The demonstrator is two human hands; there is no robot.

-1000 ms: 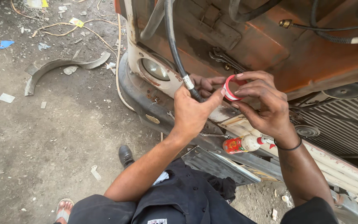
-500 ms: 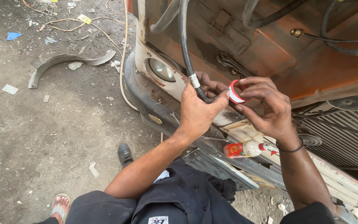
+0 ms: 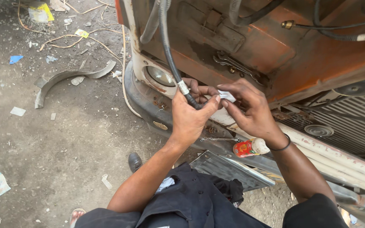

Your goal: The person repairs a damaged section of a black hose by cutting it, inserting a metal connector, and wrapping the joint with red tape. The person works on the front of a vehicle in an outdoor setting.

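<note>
My left hand is closed around the lower end of a black hose, just below its metal ferrule. The hose hangs down from the top of an orange vehicle body. My right hand pinches a piece of white tape right beside the hose end, fingertips almost touching my left thumb. The red-rimmed tape roll is not visible. Both hands hover over the vehicle's grey front bumper.
A small bottle with a red label and a thin wrench lie on the bumper below my hands. Spanners rest on the orange panel. A headlamp is left of the hose, a radiator grille right. A curved metal strip lies on the dirt.
The red-rimmed tape roll seen in my right hand earlier is out of sight; only a white strip shows between its fingers. Both hands stay at the hose end.
</note>
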